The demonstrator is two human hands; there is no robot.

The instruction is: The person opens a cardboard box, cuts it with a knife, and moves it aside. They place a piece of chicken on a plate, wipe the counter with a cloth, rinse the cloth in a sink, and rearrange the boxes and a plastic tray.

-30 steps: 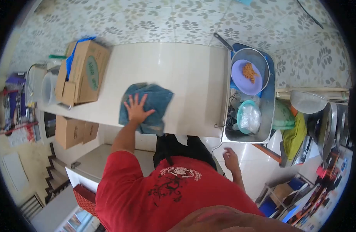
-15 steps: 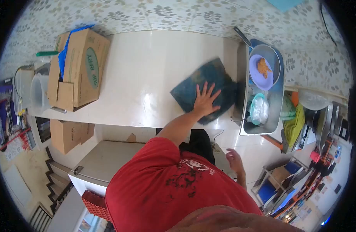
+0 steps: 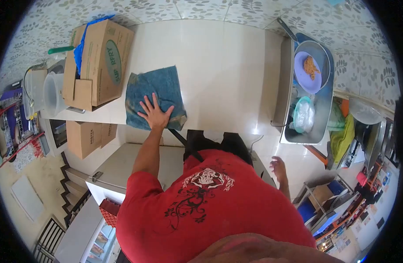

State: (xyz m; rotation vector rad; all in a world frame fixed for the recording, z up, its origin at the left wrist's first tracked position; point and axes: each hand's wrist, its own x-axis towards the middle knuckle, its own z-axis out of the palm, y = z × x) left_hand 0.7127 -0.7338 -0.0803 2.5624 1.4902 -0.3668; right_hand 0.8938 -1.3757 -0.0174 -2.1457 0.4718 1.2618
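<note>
My left hand (image 3: pixel 156 115) lies flat with fingers spread on a blue-green cloth (image 3: pixel 164 81), pressing it on the white countertop (image 3: pixel 219 74) near its front edge. The cloth is spread out just right of a large cardboard box (image 3: pixel 98 65). Off the counter, my right hand (image 3: pixel 278 168) hangs in the air below the sink, fingers loosely apart and holding nothing.
At the right, a metal sink (image 3: pixel 313 131) holds a pan, a purple bowl (image 3: pixel 300 79) with orange-brown food, and a green bowl (image 3: pixel 298 118) with a plastic bag. Plastic containers (image 3: pixel 52 94) stand far left. A smaller box (image 3: pixel 81 138) sits below the counter.
My left hand has slid the cloth leftward across the counter, from beside the sink to beside the large box. My right hand still hangs low at the right.
</note>
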